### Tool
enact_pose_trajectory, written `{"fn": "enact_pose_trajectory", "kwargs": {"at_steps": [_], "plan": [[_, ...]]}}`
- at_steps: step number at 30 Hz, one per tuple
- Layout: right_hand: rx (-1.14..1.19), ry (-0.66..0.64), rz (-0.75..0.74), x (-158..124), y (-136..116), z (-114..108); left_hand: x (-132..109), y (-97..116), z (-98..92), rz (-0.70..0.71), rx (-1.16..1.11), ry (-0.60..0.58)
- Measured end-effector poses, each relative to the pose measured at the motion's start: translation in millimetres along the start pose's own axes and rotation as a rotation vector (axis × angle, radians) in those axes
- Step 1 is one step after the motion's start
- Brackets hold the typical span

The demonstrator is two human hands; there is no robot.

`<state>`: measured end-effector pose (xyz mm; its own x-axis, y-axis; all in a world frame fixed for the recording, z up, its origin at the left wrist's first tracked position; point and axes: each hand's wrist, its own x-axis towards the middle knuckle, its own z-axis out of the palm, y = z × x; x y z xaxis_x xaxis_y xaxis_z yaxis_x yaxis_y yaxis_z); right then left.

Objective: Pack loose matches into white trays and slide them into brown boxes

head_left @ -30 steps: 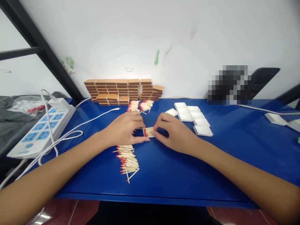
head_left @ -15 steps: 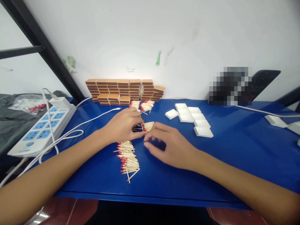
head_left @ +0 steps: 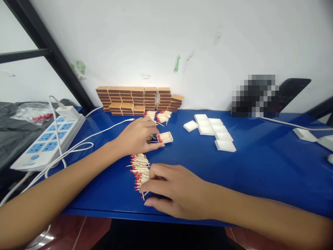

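Note:
My left hand [head_left: 139,136] is closed on the left end of a small white matchbox tray [head_left: 169,136], thumb at its near side and fingers at the far side. Red-headed matches lie inside that tray. Below it, a long heap of loose matches [head_left: 140,166] spreads over the blue table. My right hand [head_left: 177,191] hovers at the heap's near end, fingers and thumb apart, partly covering it. Two smaller bunches of matches [head_left: 163,117] lie behind my left hand, and some dark-looking sticks show under its fingers.
Stacked brown matchboxes [head_left: 125,97] line the wall. Several white trays [head_left: 206,128] sit right of centre on the blue table [head_left: 255,173]. At the left are a power strip [head_left: 49,139] and white cables [head_left: 104,132]. A dark phone-like device [head_left: 293,92] leans on the wall.
My right hand has moved from the matchbox tray toward me, down to the near end of the match heap. My left hand stays on the tray, now more fully visible.

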<state>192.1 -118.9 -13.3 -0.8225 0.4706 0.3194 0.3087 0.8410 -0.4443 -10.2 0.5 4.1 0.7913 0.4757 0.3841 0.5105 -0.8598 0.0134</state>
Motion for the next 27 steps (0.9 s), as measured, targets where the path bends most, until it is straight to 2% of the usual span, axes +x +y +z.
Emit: {"fn": "enact_pose_trajectory", "kwargs": {"at_steps": [5, 7, 18, 27], "plan": [[-0.096, 0.179, 0.102, 2, -5, 15, -1, 0, 0.1, 0.009, -0.001, 0.007], [-0.126, 0.213, 0.106, 3, -5, 19, -1, 0, -0.2, 0.011, -0.003, 0.012], [-0.087, 0.164, 0.075, 6, -5, 18, 0, -1, -0.8, 0.008, -0.007, 0.011], [-0.184, 0.076, 0.027, 4, -3, 13, 0, -1, -1.9, 0.019, -0.001, 0.015]]}}
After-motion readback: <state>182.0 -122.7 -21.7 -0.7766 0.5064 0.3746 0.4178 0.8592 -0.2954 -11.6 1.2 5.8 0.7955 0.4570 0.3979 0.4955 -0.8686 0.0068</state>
